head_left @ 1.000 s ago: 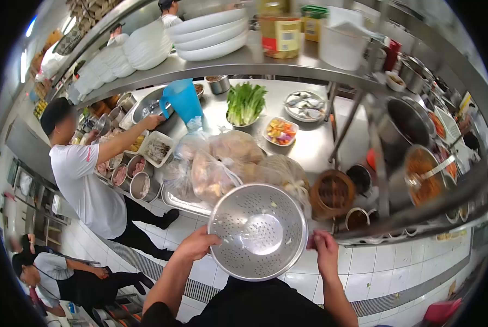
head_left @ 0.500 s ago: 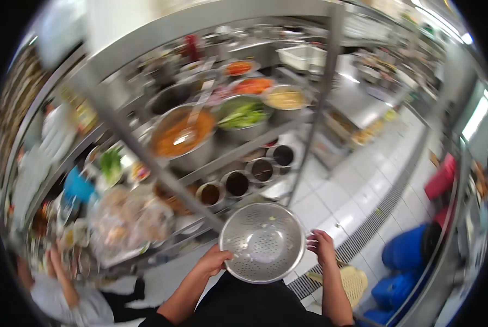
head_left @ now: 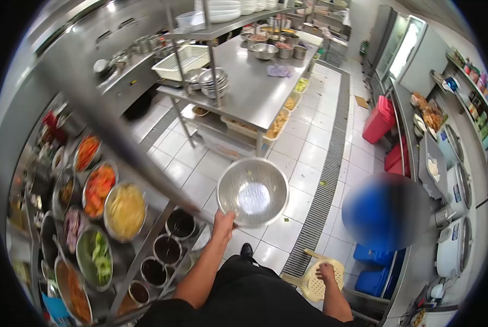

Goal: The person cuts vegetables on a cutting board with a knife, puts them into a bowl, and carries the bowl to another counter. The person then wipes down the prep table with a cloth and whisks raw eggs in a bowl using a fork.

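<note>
My left hand (head_left: pixel 224 224) grips the near-left rim of a metal colander (head_left: pixel 253 192), held out ahead of me above the floor. The colander is tilted towards me, and only small bits show inside it. My right hand (head_left: pixel 326 272) hangs low on the right with nothing in it, its fingers loosely bent and a little apart. Behind that hand in view is a pale yellow plastic stool (head_left: pixel 316 288); I cannot tell whether they touch.
On the left rack stand bowls of yellow strips (head_left: pixel 125 211), tomato pieces (head_left: pixel 99 191) and green vegetables (head_left: pixel 95 259), plus pots of dark liquid (head_left: pixel 167 249). A steel table (head_left: pixel 249 90) lies ahead. A floor drain grate (head_left: pixel 323 201) runs forward. Red bins (head_left: pixel 378 120) and rice cookers (head_left: pixel 454 248) line the right.
My view has swung right, from the food rack to the aisle. The colander stays in my left hand. My right hand has moved away from the colander, lower, to in front of the stool.
</note>
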Motion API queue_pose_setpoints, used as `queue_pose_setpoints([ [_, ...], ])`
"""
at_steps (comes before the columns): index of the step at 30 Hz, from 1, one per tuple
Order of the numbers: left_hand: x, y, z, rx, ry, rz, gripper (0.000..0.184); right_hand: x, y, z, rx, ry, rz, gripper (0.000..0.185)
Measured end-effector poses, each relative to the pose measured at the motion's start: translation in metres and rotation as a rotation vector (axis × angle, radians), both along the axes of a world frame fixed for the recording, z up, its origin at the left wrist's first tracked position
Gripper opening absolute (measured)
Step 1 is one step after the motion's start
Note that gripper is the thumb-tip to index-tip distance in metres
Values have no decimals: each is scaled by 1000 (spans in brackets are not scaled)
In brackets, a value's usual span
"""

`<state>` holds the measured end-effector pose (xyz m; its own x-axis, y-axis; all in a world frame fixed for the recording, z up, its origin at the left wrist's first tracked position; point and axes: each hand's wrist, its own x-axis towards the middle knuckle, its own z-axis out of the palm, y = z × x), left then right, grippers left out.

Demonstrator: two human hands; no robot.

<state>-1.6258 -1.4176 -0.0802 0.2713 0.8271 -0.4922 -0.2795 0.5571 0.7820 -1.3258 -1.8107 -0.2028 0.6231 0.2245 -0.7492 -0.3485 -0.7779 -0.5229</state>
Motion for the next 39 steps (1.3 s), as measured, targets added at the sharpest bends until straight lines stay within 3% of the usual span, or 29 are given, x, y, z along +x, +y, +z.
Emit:
queue_pose_setpoints([
  [4,111,120,13,49,-50,17,53,-6,-55,6,3,52,-281,25],
  [7,181,213,-9,3,-53,14,51,-21,-81,-29,33,144,-440,28],
  [9,214,264,-7,-7,-43,6,50,-38,-57,-15,-139,194,-514,31],
  [15,275,386,-14,24,46,-29,47,-6,-13,-36,-102,351,-446,32],
  [19,294,446,-8,-168,-82,36,48,112,26,-61,-88,380,-333,33],
  [22,305,476,3,-197,-195,80,49,246,72,-109,-22,254,-244,30],
  [23,304,480,9,-203,-250,88,50,298,106,-103,3,163,-110,22],
  [24,303,484,15,-202,-279,84,61,369,118,-176,-151,-76,567,25],
  [25,298,487,14,-210,-281,104,61,397,206,-73,-72,-137,242,24],
  [26,294,486,15,-148,-278,141,56,467,235,-140,46,-322,439,29],
  [27,293,484,16,-83,-277,177,52,489,311,-94,72,-599,479,32],
  [28,291,473,28,-63,-296,216,51,505,389,-39,196,-641,534,32],
  [29,288,457,45,-44,-312,253,51,526,456,-36,310,-441,446,30],
  [30,286,448,50,-38,-309,284,51,527,528,15,296,-530,625,33],
  [31,285,440,54,-35,-305,315,51,511,597,66,376,-521,629,33],
  [33,295,426,63,-23,-266,409,50,493,707,114,554,-682,836,39],
  [34,304,427,67,-38,-270,421,50,476,760,159,451,-594,936,42],
  [35,315,430,70,-4,-262,423,50,480,809,140,557,-800,1062,47],
  [37,345,452,79,11,-271,449,50,465,894,166,514,-917,1195,50],
  [39,373,476,87,-31,-297,510,52,454,963,192,336,-1073,1346,53],
])
